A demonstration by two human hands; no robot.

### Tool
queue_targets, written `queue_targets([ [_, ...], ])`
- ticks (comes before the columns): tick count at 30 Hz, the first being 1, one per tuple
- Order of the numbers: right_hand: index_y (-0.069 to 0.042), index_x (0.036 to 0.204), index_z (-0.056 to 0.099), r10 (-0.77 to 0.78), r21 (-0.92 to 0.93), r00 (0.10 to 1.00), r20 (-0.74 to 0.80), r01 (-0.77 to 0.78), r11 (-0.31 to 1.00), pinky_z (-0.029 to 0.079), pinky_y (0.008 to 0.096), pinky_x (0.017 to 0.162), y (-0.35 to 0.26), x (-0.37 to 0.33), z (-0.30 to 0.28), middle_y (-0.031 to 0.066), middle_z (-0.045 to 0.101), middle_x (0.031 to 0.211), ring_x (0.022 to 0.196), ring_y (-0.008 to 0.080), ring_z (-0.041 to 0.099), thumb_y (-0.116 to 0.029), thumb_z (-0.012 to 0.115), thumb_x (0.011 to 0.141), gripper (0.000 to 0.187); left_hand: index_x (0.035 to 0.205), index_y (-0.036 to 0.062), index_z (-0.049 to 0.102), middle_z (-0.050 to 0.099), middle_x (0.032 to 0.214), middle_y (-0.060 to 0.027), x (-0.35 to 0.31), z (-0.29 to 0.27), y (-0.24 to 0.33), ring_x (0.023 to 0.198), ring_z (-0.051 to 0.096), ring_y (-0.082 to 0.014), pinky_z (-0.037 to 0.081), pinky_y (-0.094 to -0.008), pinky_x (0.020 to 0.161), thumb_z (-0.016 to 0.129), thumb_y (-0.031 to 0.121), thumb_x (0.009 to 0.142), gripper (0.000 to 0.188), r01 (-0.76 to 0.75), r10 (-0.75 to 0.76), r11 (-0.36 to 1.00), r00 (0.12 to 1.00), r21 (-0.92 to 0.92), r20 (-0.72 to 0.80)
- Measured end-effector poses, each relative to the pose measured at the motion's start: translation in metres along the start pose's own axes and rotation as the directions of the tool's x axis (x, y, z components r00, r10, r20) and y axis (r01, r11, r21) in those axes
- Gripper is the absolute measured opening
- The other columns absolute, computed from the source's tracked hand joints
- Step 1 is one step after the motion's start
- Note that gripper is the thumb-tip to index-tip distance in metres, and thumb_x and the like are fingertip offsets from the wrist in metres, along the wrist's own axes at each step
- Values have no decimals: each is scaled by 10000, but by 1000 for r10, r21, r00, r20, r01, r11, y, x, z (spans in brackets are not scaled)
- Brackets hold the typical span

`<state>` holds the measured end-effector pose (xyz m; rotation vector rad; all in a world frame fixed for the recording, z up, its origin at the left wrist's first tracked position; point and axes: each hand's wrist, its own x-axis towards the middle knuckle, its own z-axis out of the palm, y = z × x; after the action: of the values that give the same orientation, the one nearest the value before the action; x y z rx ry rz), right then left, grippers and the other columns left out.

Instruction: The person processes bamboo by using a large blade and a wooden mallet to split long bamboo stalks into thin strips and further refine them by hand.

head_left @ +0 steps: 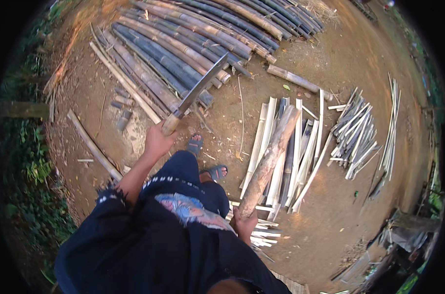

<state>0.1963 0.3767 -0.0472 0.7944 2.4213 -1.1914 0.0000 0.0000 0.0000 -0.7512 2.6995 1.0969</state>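
My left hand (159,141) is closed around the wooden handle of a machete (204,83). Its long blade points away from me and to the right, above the ends of piled bamboo poles (183,46). In my right hand (245,225) is the near end of a thick, rough wooden stick (271,154). The stick slants forward and right, over a bundle of split bamboo strips (298,161) that it partly covers. The fingers of both hands are wrapped round what they hold.
A short bamboo length (298,79) lies beyond the strips. Thin slats (354,132) are heaped at the right, with a long slim bundle (390,130) beside them. A loose pole (94,146) and cut stubs (124,119) lie on the left. Green plants (31,166) edge the dirt ground.
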Motion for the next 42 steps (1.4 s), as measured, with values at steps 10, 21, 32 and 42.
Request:
queue_targets([
  [10,80,1384,384,-738,116,655,-161,755,645,458,395,997,-151,16,-88,192,578,1201,1098,291,593,-163,824,731,823,1198,116,700,716,953,-241,-40,11,33,911,697,-404,555,-468,850,773,263,750,477,-136,121,984,984,111,128],
  [21,-7,1478,262,-812,356,286,-509,929,104,556,451,822,-303,-41,-157,220,580,1068,955,322,603,-183,776,836,841,1109,122,724,713,982,-231,-37,0,12,929,695,-410,559,-494,855,758,276,766,377,-93,83,993,986,68,143],
  [32,44,1290,539,-596,-112,801,-50,588,801,565,394,809,-189,37,-36,196,707,986,871,302,705,-148,791,766,612,1149,63,685,709,955,-241,-24,10,-4,941,693,-404,560,-491,857,761,248,751,445,-145,122,984,969,100,213],
  [42,48,1238,595,-460,-252,883,96,468,847,536,408,887,-200,57,-32,234,715,1024,982,325,705,-189,802,695,627,1222,142,679,718,1075,-147,15,44,-50,1022,689,-349,558,-463,891,688,214,823,405,18,-67,985,955,169,288],
])
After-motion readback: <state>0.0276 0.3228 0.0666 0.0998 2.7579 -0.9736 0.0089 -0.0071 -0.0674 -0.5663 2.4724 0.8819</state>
